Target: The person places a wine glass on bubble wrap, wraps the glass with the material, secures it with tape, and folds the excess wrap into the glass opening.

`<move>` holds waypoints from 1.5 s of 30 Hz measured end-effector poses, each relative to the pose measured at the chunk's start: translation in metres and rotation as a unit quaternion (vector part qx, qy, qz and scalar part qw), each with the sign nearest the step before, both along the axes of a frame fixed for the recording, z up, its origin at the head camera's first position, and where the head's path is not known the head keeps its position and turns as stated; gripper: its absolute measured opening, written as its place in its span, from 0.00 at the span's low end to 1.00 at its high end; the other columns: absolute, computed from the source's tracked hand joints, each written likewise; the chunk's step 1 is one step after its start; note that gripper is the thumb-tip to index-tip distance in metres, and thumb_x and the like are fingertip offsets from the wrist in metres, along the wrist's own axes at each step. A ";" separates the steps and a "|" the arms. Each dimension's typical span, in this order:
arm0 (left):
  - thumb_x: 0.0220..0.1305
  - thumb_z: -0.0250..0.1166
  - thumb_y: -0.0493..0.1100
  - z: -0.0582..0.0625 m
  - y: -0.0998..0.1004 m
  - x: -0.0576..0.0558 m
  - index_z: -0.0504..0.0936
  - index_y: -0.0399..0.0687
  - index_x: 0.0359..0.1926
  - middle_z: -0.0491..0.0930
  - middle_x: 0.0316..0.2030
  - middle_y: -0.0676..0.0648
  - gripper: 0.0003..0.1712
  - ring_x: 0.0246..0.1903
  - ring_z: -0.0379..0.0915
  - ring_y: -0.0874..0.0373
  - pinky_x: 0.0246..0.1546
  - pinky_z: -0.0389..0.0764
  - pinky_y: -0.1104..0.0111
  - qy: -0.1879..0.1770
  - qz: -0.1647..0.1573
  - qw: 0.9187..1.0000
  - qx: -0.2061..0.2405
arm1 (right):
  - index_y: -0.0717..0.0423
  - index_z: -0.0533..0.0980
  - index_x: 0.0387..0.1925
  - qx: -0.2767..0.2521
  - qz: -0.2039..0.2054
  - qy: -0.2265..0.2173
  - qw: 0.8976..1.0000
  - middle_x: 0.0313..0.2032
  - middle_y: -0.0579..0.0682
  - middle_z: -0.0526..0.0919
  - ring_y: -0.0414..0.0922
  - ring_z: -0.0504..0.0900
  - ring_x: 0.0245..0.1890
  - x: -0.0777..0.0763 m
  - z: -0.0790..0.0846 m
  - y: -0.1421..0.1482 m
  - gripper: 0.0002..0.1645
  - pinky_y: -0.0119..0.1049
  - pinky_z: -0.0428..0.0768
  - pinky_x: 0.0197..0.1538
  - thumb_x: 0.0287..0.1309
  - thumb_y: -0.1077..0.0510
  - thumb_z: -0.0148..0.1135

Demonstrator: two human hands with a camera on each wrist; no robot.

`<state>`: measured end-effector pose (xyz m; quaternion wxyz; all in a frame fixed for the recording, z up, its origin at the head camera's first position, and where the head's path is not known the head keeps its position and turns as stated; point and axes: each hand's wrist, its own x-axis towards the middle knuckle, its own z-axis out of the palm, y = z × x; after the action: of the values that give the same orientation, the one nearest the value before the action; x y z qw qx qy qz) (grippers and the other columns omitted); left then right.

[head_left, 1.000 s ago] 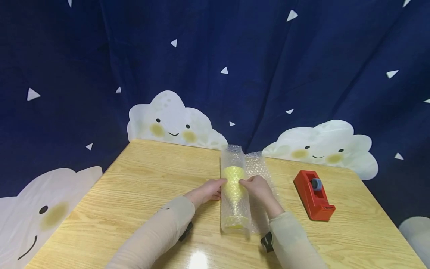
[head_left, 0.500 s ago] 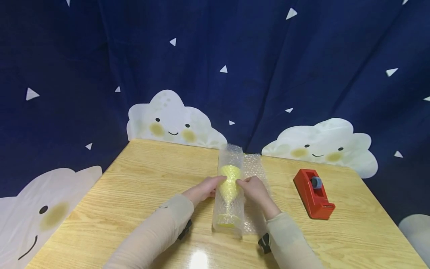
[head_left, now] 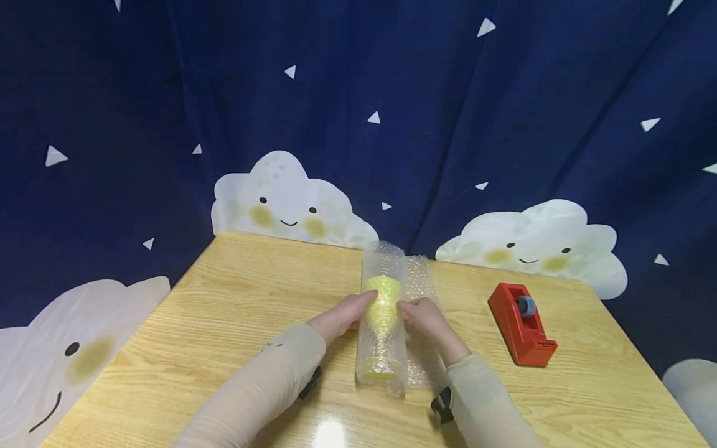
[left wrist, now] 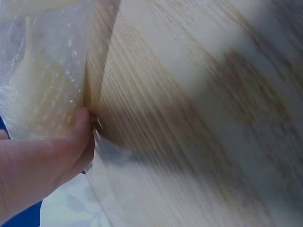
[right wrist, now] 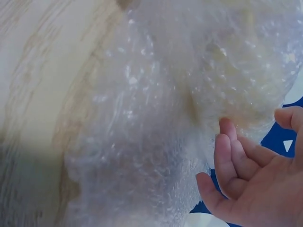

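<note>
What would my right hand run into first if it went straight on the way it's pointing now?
The bubble-wrapped bundle with the yellow object inside. Your right hand is right at its side, probably already touching, though exact contact is hard to judge.

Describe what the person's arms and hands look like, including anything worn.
Long, off-white fabric sleeves cover both arms. The left sleeve has a small dark mark near its cuff; the right sleeve looks plain. A small black item shows at each wrist. The left hand and right hand are ungloved.
</note>
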<state>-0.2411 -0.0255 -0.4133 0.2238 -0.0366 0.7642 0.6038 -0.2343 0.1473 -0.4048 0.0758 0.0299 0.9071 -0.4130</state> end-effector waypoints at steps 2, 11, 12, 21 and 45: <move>0.66 0.50 0.54 -0.001 0.000 -0.001 0.71 0.31 0.55 0.80 0.40 0.43 0.31 0.32 0.77 0.59 0.40 0.80 0.67 0.000 0.003 1.000 0.007 | 0.66 0.78 0.24 -0.012 -0.003 -0.003 1.000 0.21 0.52 0.79 0.41 0.72 0.23 -0.001 -0.001 0.000 0.18 0.28 0.70 0.28 0.54 0.54 0.54; 0.65 0.54 0.55 -0.001 -0.002 -0.001 0.59 0.26 0.63 0.74 0.48 0.40 0.39 0.35 0.74 0.57 0.40 0.79 0.67 -0.012 0.002 1.000 0.011 | 0.73 0.73 0.50 -0.015 0.010 0.004 1.000 0.24 0.53 0.80 0.42 0.78 0.25 -0.001 0.000 -0.004 0.26 0.28 0.73 0.32 0.55 0.57 0.50; 0.65 0.54 0.55 0.000 -0.003 -0.001 0.58 0.26 0.64 0.74 0.48 0.40 0.40 0.35 0.74 0.57 0.40 0.79 0.67 -0.012 0.000 1.000 0.011 | 0.72 0.74 0.50 -0.012 0.009 0.004 1.000 0.24 0.53 0.80 0.42 0.78 0.25 0.000 0.001 -0.005 0.26 0.28 0.73 0.32 0.55 0.57 0.50; 0.63 0.55 0.56 0.003 -0.002 0.001 0.46 0.26 0.67 0.61 0.61 0.33 0.47 0.51 0.70 0.46 0.53 0.74 0.57 -0.011 0.000 1.000 -0.016 | 0.66 0.78 0.33 -0.029 0.002 0.006 1.000 0.19 0.51 0.77 0.41 0.74 0.22 0.000 -0.001 -0.005 0.17 0.28 0.70 0.29 0.53 0.57 0.49; 0.68 0.47 0.52 -0.002 -0.005 -0.007 0.67 0.32 0.60 0.78 0.43 0.42 0.30 0.37 0.75 0.57 0.45 0.78 0.64 -0.016 0.006 0.999 0.037 | 0.75 0.72 0.49 -0.101 0.008 -0.048 0.994 0.40 0.66 0.81 0.46 0.83 0.32 0.000 -0.011 -0.001 0.29 0.43 0.81 0.46 0.64 0.50 0.52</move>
<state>-0.2482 -0.0306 -0.4158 0.2336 -0.0431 0.7373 0.6324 -0.2345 0.1459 -0.4157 0.1250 0.0346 0.8561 -0.5003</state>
